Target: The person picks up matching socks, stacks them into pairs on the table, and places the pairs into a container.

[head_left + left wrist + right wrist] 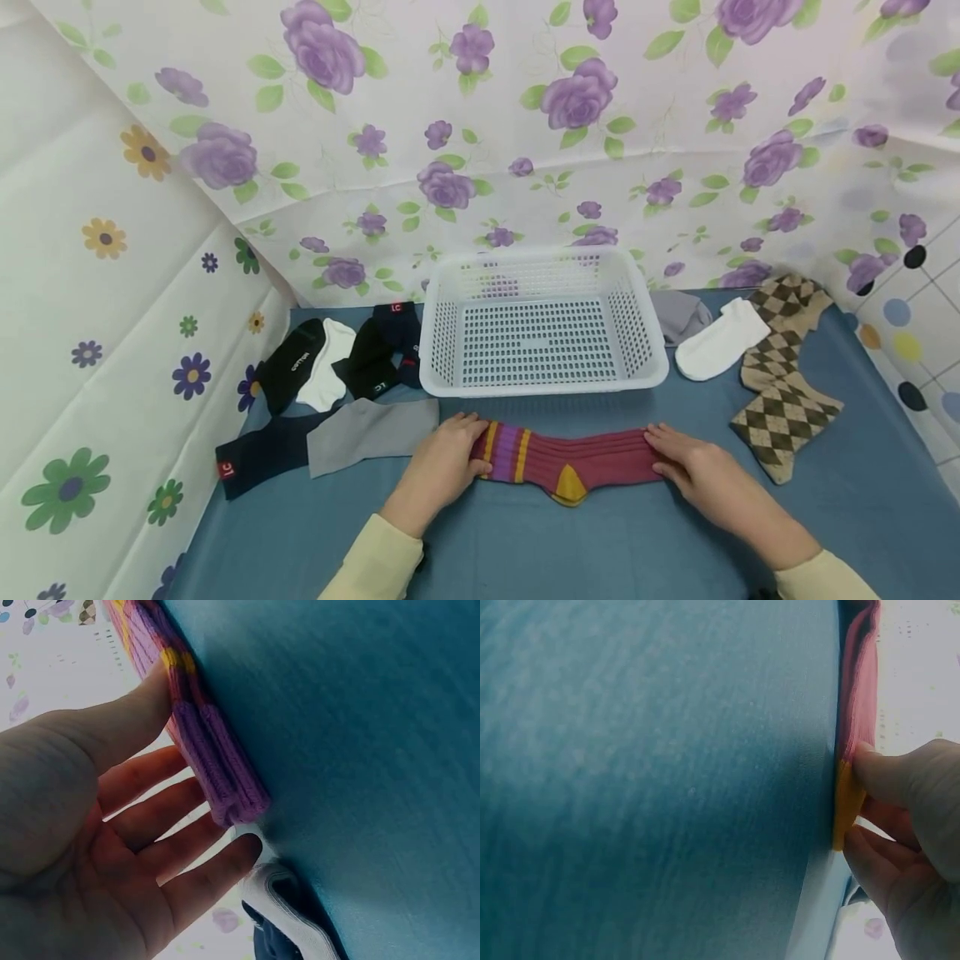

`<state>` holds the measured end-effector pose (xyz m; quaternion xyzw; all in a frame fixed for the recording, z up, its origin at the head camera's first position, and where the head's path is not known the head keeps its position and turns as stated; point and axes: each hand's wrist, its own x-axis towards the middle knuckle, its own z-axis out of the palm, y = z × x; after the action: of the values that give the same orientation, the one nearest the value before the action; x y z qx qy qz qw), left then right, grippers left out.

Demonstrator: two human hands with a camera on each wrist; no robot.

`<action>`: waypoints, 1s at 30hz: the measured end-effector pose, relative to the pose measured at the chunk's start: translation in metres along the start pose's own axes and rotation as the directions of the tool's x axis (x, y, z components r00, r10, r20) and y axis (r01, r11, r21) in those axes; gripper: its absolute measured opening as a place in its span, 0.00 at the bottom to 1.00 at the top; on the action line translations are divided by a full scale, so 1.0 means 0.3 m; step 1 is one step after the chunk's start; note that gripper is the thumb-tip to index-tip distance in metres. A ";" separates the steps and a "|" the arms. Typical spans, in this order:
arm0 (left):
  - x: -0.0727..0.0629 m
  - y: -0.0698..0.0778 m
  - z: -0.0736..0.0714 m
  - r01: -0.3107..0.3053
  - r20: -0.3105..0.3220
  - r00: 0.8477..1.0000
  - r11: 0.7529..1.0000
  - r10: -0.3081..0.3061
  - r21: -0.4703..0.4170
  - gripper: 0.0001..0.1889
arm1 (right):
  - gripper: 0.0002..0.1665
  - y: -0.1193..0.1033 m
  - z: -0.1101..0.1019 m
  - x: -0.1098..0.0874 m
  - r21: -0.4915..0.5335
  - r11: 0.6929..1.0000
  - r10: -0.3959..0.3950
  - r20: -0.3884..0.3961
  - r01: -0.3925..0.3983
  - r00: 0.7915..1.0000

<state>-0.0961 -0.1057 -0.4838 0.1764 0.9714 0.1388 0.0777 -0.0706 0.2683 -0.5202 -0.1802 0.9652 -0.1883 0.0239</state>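
Observation:
A pair of maroon socks (611, 457) with yellow heels and purple-yellow stripes lies flat, one sock on the other, across the cloth. My left hand (441, 462) rests at the cuff end; in the left wrist view its thumb touches the striped cuffs (217, 761) while the other fingers stretch out loosely beyond. At the opposite end my right hand (701, 471) holds the yellow toe (847, 802), thumb and bent fingers around it. A grey and navy sock (375, 437) lies beside the left hand.
A white perforated basket (536, 390) stands behind the socks. To its left lie black socks (294, 367), a white sock (328, 364) and navy socks (397, 325). To its right are a grey sock (678, 315), a white sock (720, 340) and argyle socks (783, 392). A floral sheet (480, 167) hangs behind.

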 end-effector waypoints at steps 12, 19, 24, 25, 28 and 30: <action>0.005 -0.003 -0.009 0.061 0.011 0.998 0.998 -0.061 -0.028 0.35 | 0.30 -0.013 0.002 0.005 0.013 0.998 0.062 0.012 -0.063 0.998; 0.007 -0.005 -0.012 0.125 0.038 0.992 0.988 -0.122 -0.085 0.42 | 0.21 -0.023 -0.020 0.025 0.067 0.987 0.147 -0.005 -0.146 0.989; 0.008 -0.011 -0.006 0.195 0.040 0.981 0.969 -0.191 -0.152 0.44 | 0.22 -0.031 -0.034 0.048 0.075 0.970 0.231 0.009 -0.231 0.973; 0.009 -0.012 -0.005 0.202 0.035 0.979 0.965 -0.199 -0.165 0.43 | 0.23 -0.031 -0.036 0.051 0.078 0.966 0.246 0.015 -0.247 0.969; 0.010 -0.012 -0.002 0.220 0.026 0.975 0.956 -0.219 -0.193 0.41 | 0.25 -0.029 -0.040 0.060 0.085 0.956 0.280 0.028 -0.281 0.960; 0.012 -0.012 -0.001 0.226 0.025 0.974 0.953 -0.225 -0.202 0.39 | 0.26 -0.027 -0.043 0.066 0.093 0.951 0.292 0.043 -0.295 0.955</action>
<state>-0.1008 -0.1078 -0.4848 0.0557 0.9658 0.2274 0.1113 -0.0879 0.2586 -0.5048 -0.0359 0.9703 -0.2274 0.0745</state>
